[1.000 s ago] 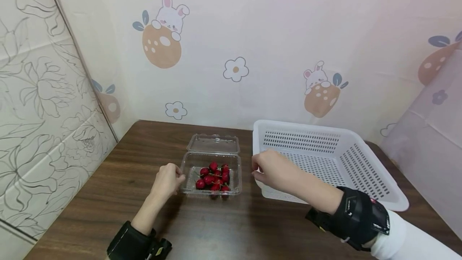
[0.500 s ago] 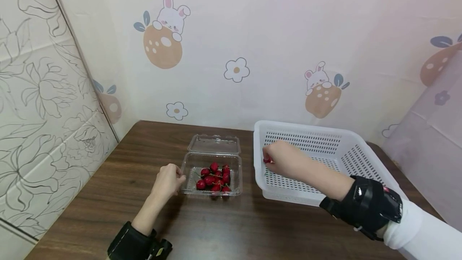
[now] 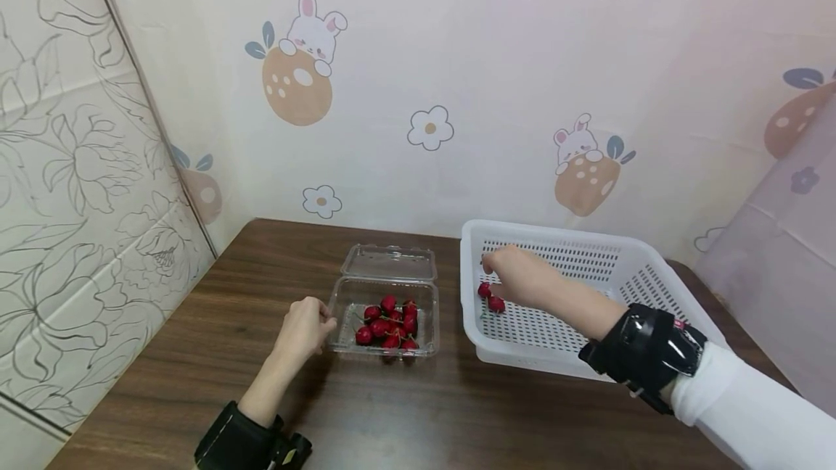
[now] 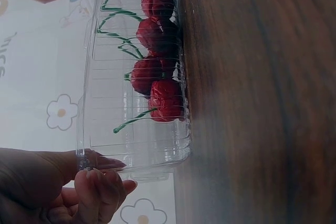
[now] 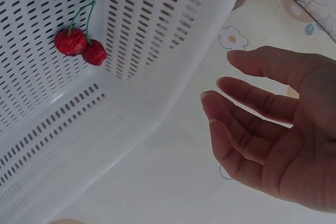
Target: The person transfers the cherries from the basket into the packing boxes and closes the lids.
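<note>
Several red cherries with green stems lie in a clear plastic clamshell box, its lid tipped back. My left hand pinches the box's left rim between thumb and fingers, as the left wrist view shows close up. Over the left part of a white plastic basket, my right hand holds nothing, thumb and fingers apart. Two cherries joined by their green stems lie on the basket's slotted floor, below that hand.
The box and basket stand side by side on a dark wooden table, with a strip of tabletop between them. A printed wall covering rises right behind the table, and a flower-patterned panel stands at left.
My right hand has moved right from the basket's left rim to over its inside and let go of a pair of cherries. The left hand has stayed at the box.
</note>
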`<action>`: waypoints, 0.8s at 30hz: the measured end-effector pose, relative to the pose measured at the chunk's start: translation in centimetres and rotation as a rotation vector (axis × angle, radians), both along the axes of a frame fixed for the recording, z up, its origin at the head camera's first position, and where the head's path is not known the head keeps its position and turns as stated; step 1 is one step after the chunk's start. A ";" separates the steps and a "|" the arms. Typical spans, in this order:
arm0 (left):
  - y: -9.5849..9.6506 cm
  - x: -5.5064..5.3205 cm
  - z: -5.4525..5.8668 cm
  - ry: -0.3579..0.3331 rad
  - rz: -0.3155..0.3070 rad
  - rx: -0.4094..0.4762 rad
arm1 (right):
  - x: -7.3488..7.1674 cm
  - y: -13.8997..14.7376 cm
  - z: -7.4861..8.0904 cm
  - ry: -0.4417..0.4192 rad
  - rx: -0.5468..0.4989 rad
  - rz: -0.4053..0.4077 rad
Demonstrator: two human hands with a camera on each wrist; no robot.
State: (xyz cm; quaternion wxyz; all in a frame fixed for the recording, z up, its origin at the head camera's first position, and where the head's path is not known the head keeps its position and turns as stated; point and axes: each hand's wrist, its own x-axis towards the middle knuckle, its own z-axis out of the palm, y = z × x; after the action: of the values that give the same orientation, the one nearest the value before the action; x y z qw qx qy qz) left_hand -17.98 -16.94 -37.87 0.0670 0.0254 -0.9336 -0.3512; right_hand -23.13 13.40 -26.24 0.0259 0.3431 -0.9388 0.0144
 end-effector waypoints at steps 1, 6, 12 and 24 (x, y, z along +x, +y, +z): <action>0.0 0.0 0.0 0.000 0.001 0.002 | -0.2 0.0 -0.1 -0.002 0.004 0.000; -0.1 0.0 0.0 0.002 0.004 0.002 | -1.3 0.1 -0.1 -0.015 0.041 0.010; -0.1 0.0 0.0 0.004 0.003 0.004 | -2.7 0.4 -0.3 0.012 0.086 0.030; -0.1 -0.1 0.0 0.007 0.012 0.001 | -5.1 0.9 -1.5 -0.027 0.154 -0.001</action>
State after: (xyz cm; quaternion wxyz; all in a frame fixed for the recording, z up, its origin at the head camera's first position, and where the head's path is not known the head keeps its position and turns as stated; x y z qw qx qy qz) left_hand -18.08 -17.03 -37.85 0.0723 0.0295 -0.9330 -0.3513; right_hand -28.26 14.35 -27.70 -0.0130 0.3434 -0.9376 -0.0531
